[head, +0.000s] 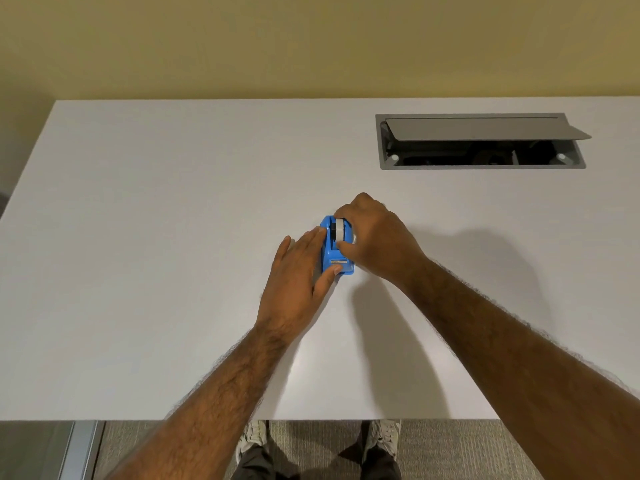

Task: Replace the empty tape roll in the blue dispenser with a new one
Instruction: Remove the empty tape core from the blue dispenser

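Observation:
A small blue tape dispenser [329, 251] stands on the white table [173, 237] near its middle, with its metal cutter end facing me. My left hand [296, 271] lies flat against its left side, thumb at the cutter end. My right hand [375, 237] curls over the dispenser's top and right side, with fingertips pinching a pale grey tape roll [340, 228] that sits in the cradle on a black hub. The right side of the dispenser is hidden behind my right hand.
A grey cable box [481, 142] with its lid tilted open is set into the table at the back right. The table's front edge runs just above my shoes [254, 436] on the carpet. A yellow wall stands behind the table.

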Demonstrator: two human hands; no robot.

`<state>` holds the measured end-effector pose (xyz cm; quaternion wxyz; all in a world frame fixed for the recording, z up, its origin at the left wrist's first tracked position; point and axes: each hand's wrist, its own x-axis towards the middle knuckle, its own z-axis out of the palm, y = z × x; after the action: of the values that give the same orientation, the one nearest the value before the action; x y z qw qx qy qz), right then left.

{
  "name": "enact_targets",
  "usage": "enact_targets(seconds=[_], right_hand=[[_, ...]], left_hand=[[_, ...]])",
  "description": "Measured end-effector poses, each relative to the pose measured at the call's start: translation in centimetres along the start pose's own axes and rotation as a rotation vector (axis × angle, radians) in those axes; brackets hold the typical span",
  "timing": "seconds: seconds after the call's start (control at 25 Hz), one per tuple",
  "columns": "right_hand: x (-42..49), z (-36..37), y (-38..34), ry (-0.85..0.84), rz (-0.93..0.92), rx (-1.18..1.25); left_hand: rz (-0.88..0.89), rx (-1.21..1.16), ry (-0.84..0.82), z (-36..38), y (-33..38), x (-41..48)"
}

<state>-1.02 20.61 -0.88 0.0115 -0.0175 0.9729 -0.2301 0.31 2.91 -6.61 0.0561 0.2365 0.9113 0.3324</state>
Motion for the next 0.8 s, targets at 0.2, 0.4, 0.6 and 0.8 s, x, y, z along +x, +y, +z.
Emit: enact_targets(seconds=[0.2, 0.4, 0.6, 0.8], right_hand=[[-0.3, 0.2, 0.2, 0.005, 0.034, 0.082], [-0.4, 0.3, 0.4, -0.028, 0.053, 0.099], [0.4, 0.1, 0.0, -0.043, 0.057, 0.075], [0.6, 0.4, 0.1, -0.032, 0.045, 0.042]], left_hand=[[-0.053, -0.114, 0.076, 0.0, 0.3, -0.1], [-0.163, -0.335, 0.128, -1.0, -0.1, 2.0], [-0.155, -0.297, 0.003, -1.5, -0.3, 3.9], [-0.195, -0.253, -0.02, -1.8, -0.2, 4.4]])
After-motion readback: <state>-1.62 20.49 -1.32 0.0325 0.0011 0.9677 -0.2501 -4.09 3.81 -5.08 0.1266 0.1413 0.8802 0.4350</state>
